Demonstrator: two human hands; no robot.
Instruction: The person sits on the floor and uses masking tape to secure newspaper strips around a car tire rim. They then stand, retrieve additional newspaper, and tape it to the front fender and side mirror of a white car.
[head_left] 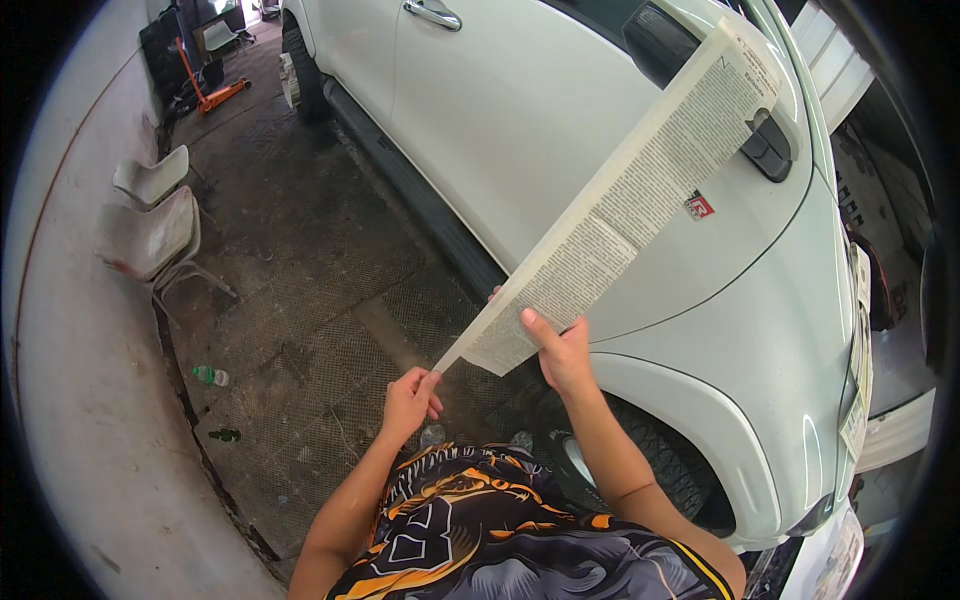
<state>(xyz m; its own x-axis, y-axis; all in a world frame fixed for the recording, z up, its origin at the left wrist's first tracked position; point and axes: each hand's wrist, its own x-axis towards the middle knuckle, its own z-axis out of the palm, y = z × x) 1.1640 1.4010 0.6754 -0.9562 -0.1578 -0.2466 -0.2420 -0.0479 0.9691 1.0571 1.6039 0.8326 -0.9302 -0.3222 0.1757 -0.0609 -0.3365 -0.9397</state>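
A long folded strip of newspaper slants up and to the right in front of me. A pale band, which looks like masking tape, runs along its left edge. My right hand grips the lower part of the sheet, thumb on the printed face and the other fingers mostly behind it. At the strip's narrow lower end, my left hand pinches the tip of the pale band. The far end of the paper overlaps the view of the white vehicle's side mirror and a dark fender trim piece; contact cannot be judged.
The white vehicle fills the right side, with its running board and front tyre low down. Newspaper hangs at its front. Along the left wall stand chairs, a green bottle and an orange floor jack.
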